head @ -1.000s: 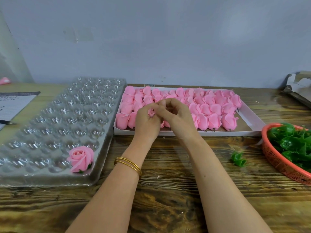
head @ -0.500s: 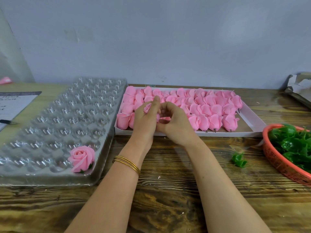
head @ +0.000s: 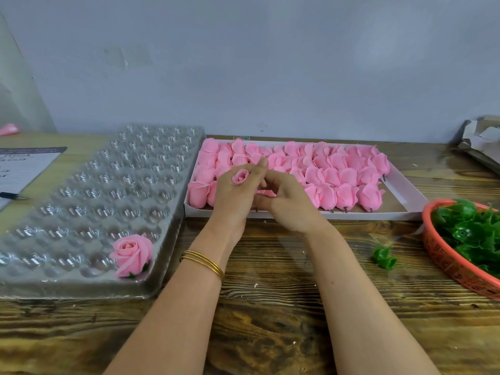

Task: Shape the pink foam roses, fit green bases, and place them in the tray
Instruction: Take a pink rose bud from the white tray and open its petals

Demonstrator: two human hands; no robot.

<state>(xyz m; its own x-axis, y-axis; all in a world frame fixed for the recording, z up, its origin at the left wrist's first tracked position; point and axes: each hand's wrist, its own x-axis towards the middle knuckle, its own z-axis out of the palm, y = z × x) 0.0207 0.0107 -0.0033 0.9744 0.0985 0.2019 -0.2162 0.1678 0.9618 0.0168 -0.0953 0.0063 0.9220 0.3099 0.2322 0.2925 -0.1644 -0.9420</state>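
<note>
My left hand (head: pixel 232 198) grips a pink foam rose (head: pixel 240 176) whose rolled centre peeks out above the fingers. My right hand (head: pixel 286 201) is pressed against it from the right, fingers curled round the rose's petals. Both hands hover over the front edge of the white box (head: pixel 405 196) filled with several unshaped pink roses. A finished rose with green base (head: pixel 132 253) sits in the near right corner of the clear plastic tray (head: pixel 89 190). A red basket (head: pixel 446 261) of green bases stands at the right.
A loose green base (head: pixel 384 257) lies on the wooden table between the box and the basket. A paper sheet (head: pixel 21 169) with a pen (head: pixel 12 196) lies at far left. A cardboard piece (head: pixel 481 142) sits at the back right. A wall stands behind.
Both hands have drawn a little toward me with the rose. The rolled centre now shows more clearly above my left fingers.
</note>
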